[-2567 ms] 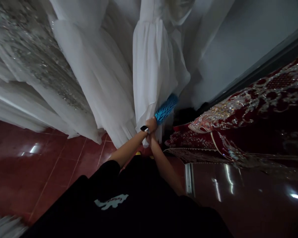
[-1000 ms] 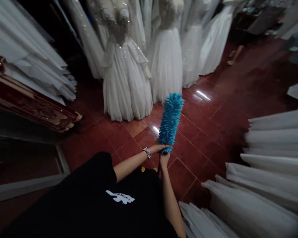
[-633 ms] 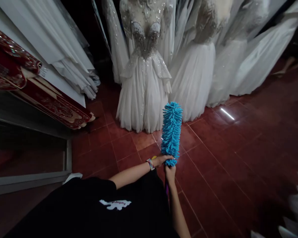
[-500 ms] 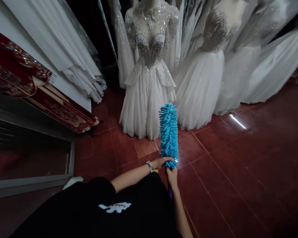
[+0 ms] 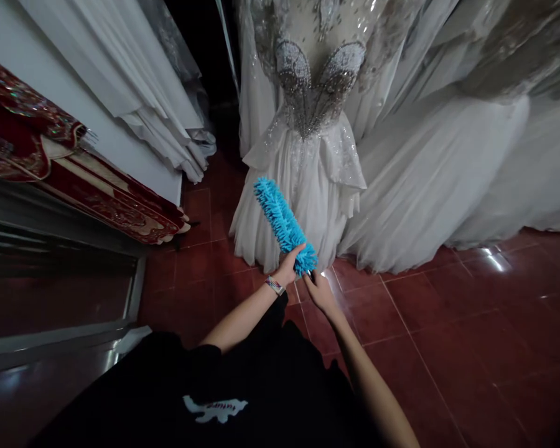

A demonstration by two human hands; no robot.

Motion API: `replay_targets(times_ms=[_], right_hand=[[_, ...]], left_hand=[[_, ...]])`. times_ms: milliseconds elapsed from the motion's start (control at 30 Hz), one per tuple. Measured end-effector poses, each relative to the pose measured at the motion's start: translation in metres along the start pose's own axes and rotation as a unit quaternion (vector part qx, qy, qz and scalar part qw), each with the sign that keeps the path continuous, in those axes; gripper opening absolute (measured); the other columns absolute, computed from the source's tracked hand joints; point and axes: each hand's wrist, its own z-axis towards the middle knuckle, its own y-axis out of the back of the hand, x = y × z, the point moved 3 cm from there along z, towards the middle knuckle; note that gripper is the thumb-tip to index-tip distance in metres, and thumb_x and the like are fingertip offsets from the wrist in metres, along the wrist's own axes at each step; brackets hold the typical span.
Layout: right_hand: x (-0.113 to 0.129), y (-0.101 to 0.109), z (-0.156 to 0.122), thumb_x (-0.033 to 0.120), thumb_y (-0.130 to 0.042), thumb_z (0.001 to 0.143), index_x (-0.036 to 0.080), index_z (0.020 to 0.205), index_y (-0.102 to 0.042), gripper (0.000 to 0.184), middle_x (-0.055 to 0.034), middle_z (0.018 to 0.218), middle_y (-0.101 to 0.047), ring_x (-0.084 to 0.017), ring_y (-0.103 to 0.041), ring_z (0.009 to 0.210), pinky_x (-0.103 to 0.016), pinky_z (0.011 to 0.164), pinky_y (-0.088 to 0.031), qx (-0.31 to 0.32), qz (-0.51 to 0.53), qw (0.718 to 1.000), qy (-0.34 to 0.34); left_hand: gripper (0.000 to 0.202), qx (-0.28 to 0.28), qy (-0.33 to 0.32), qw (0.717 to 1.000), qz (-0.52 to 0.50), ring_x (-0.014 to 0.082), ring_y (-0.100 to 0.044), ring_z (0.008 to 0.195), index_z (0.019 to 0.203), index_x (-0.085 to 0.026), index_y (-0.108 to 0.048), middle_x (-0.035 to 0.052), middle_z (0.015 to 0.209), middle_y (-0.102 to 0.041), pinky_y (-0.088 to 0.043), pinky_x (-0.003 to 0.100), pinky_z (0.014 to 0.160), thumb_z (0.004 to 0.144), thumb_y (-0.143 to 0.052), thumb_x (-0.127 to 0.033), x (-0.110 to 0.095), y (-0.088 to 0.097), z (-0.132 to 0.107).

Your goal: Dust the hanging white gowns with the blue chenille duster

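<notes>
A bright blue microfiber duster with a shaggy head tilts up and to the left in front of me. My left hand, with a patterned band at the wrist, is closed around the lower end of the fluffy head. Just below and to the right, my right hand is wrapped round the handle, which is mostly hidden. Behind the duster stands a white wedding dress with a beaded, sequinned bodice and a full skirt. Whether the duster touches the skirt I cannot tell.
More white gowns stand to the right, their skirts reaching the red tiled floor. On the left hang white garments and a red embroidered garment. A metal-framed glass panel is at the lower left.
I am nearer the beaded dress, which looks larger. The duster has swung from upright to leaning left, and both hands have moved forward with it.
</notes>
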Motion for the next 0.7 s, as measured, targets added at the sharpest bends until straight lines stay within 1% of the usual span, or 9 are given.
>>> replay_targets(times_ms=[67, 133, 200, 267, 367, 433, 500, 600, 700], right_hand=[[0.011, 0.014, 0.041, 0.046, -0.048, 0.117, 0.018, 0.125, -0.075, 0.039, -0.0176, 0.111, -0.087, -0.035, -0.083, 0.108, -0.035, 0.086, -0.058, 0.002, -0.03, 1.0, -0.006], [0.027, 0.032, 0.084, 0.04, -0.045, 0.12, 0.014, 0.137, -0.073, 0.042, -0.0205, 0.113, -0.086, -0.037, -0.084, 0.109, -0.037, 0.088, -0.059, 0.006, -0.086, 0.996, -0.024], [0.046, 0.054, 0.13, 0.036, -0.043, 0.122, 0.01, 0.147, -0.068, 0.044, -0.0232, 0.119, -0.086, -0.037, -0.084, 0.108, -0.038, 0.089, -0.06, 0.006, -0.154, 0.987, -0.042], [0.064, 0.074, 0.176, 0.037, -0.042, 0.125, 0.009, 0.153, -0.063, 0.045, -0.0255, 0.13, -0.083, -0.036, -0.084, 0.109, -0.038, 0.091, -0.06, -0.001, -0.214, 0.976, -0.05], [0.078, 0.09, 0.237, 0.04, -0.04, 0.129, 0.01, 0.155, -0.058, 0.044, -0.027, 0.14, -0.08, -0.034, -0.084, 0.115, -0.036, 0.096, -0.059, 0.017, -0.268, 0.962, -0.047], [0.073, 0.087, 0.268, 0.042, -0.038, 0.13, 0.011, 0.156, -0.057, 0.044, -0.0264, 0.141, -0.079, -0.032, -0.084, 0.118, -0.035, 0.098, -0.059, 0.055, -0.281, 0.957, -0.047], [0.054, 0.075, 0.287, 0.043, -0.037, 0.131, 0.012, 0.157, -0.057, 0.045, -0.0252, 0.14, -0.081, -0.031, -0.085, 0.121, -0.034, 0.1, -0.06, 0.112, -0.278, 0.952, -0.054], [0.011, 0.053, 0.297, 0.041, -0.037, 0.13, 0.011, 0.162, -0.058, 0.048, -0.0257, 0.138, -0.082, -0.032, -0.085, 0.125, -0.034, 0.102, -0.061, 0.208, -0.258, 0.941, -0.071], [-0.033, 0.043, 0.293, 0.04, -0.039, 0.129, 0.009, 0.166, -0.059, 0.052, -0.0275, 0.141, -0.082, -0.034, -0.084, 0.131, -0.037, 0.105, -0.061, 0.287, -0.247, 0.923, -0.071]], left_hand=[[0.064, 0.009, -0.009, 1.0, 0.009, 0.0261, -0.085, 0.09, 0.107, -0.021, -0.078, 0.0046, 0.098, -0.086, -0.071, 0.043, 0.093, 0.059, -0.115, -0.042, -0.017, -0.026, 0.031], [0.061, 0.022, -0.02, 0.999, 0.014, 0.0279, -0.086, 0.097, 0.109, -0.021, -0.079, 0.0059, 0.103, -0.087, -0.071, 0.042, 0.094, 0.065, -0.113, -0.045, -0.035, -0.056, 0.063], [0.056, 0.036, -0.04, 0.999, 0.009, 0.031, -0.086, 0.11, 0.112, -0.02, -0.08, 0.0076, 0.109, -0.087, -0.07, 0.045, 0.104, 0.073, -0.11, -0.047, -0.053, -0.088, 0.099], [0.05, 0.043, -0.083, 0.996, 0.003, 0.0341, -0.083, 0.126, 0.118, -0.019, -0.082, 0.0093, 0.12, -0.087, -0.065, 0.05, 0.116, 0.081, -0.106, -0.043, -0.07, -0.116, 0.137], [0.048, 0.043, -0.166, 0.985, 0.014, 0.0353, -0.077, 0.142, 0.126, -0.017, -0.083, 0.0099, 0.137, -0.084, -0.056, 0.055, 0.13, 0.086, -0.103, -0.03, -0.088, -0.14, 0.196], [0.049, 0.021, -0.211, 0.977, 0.018, 0.0331, -0.073, 0.148, 0.13, -0.019, -0.083, 0.009, 0.147, -0.081, -0.052, 0.053, 0.136, 0.086, -0.103, -0.029, -0.088, -0.138, 0.228], [0.049, -0.034, -0.22, 0.975, 0.016, 0.0306, -0.071, 0.15, 0.13, -0.021, -0.083, 0.0085, 0.152, -0.079, -0.052, 0.049, 0.136, 0.086, -0.102, -0.032, -0.076, -0.123, 0.251], [0.044, -0.13, -0.151, 0.98, 0.005, 0.0276, -0.076, 0.139, 0.121, -0.021, -0.083, 0.0092, 0.145, -0.082, -0.057, 0.043, 0.127, 0.083, -0.1, -0.036, -0.035, -0.091, 0.268], [0.039, -0.209, -0.081, 0.974, -0.026, 0.0234, -0.081, 0.113, 0.106, -0.021, -0.079, 0.0075, 0.118, -0.086, -0.064, 0.035, 0.103, 0.077, -0.102, -0.035, 0.013, -0.066, 0.266]])
